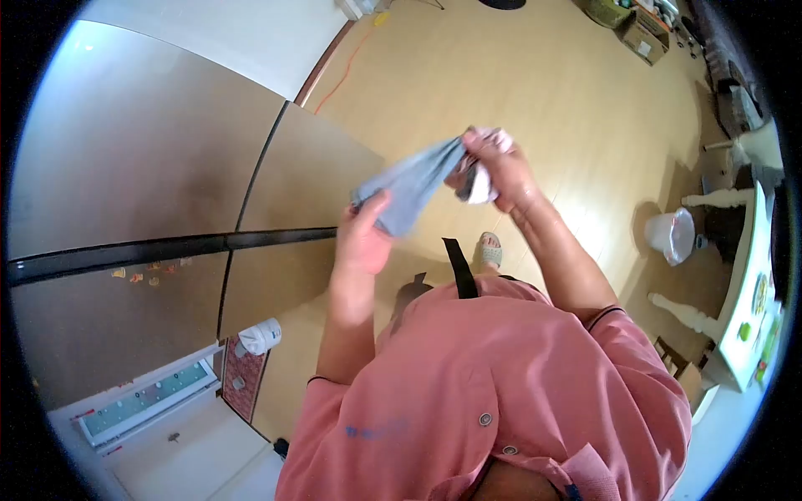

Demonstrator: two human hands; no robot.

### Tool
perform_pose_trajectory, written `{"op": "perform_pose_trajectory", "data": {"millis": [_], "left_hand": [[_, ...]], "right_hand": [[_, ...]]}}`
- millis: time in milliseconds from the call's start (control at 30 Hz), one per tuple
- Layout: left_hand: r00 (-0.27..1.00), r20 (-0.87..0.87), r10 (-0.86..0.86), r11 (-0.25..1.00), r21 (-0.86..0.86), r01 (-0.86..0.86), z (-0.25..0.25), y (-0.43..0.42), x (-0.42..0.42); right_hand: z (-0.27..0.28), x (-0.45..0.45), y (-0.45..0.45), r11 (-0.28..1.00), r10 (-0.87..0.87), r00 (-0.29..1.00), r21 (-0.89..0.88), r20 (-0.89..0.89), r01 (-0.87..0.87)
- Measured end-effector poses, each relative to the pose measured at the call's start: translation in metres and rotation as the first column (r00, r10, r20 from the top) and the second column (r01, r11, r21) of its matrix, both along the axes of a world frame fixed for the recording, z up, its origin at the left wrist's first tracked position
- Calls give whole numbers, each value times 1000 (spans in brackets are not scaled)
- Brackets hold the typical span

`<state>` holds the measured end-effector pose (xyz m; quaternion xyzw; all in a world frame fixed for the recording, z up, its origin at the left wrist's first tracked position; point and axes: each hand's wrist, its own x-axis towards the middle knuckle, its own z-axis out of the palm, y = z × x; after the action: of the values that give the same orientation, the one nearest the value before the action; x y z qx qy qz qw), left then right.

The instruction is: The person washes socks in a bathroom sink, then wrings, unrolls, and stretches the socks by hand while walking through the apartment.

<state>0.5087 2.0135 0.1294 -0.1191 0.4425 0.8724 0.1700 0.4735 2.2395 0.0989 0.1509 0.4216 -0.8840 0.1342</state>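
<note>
A grey-blue cloth (413,185) is stretched between my two hands in front of my body, above the floor. My left hand (362,235) pinches its lower left end, with the thumb lying on top. Its upper end is gathered in my right hand (505,171), whose fingers are closed around it. Bunched in that same hand is a pinkish and white piece of cloth (479,185); whether it is part of the grey-blue cloth or separate, I cannot tell. Motion slightly blurs the left hand and the cloth.
A large metallic refrigerator (142,159) stands close on my left. To the right are a white bin (670,235) on the floor and a white-legged table (739,334). A cardboard box (645,37) sits at the far right. An orange cord (347,71) runs along the floor.
</note>
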Motion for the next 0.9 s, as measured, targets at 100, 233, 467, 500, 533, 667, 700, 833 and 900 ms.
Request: {"op": "perform_pose_trajectory", "data": {"millis": [100,233,467,500,533,667,700,833,900], "left_hand": [[996,-35,78,996,-39,-80,4,3,-5],[987,-71,143,987,-59,-147,2,13,-10],[975,-165,150,957,-224,-185,9,-19,-29],[978,-171,117,955,-253,-158,8,-25,-32],[975,-177,131,946,-271,-176,3,-27,-33],[963,-183,198,963,-147,-226,-16,-30,-43],[959,-164,231,958,-133,-253,-5,-23,-47],[969,-176,175,971,-131,-199,36,-8,-50],[961,-268,70,981,-154,-115,30,-12,-55]], "right_hand": [[4,-19,29,974,112,992,205,-60,-98],[-2,-43,57,995,-101,994,25,38,100],[2,-55,100,986,-130,990,-115,-62,122],[5,-56,103,986,-144,988,-101,-65,137],[6,-57,102,985,-156,986,-87,-63,150],[16,-55,90,949,-309,941,21,-138,314],[19,-50,89,968,-219,969,103,-116,231],[-9,-39,84,946,-101,988,296,-115,131],[-15,-39,76,975,-102,985,184,-142,127]]}}
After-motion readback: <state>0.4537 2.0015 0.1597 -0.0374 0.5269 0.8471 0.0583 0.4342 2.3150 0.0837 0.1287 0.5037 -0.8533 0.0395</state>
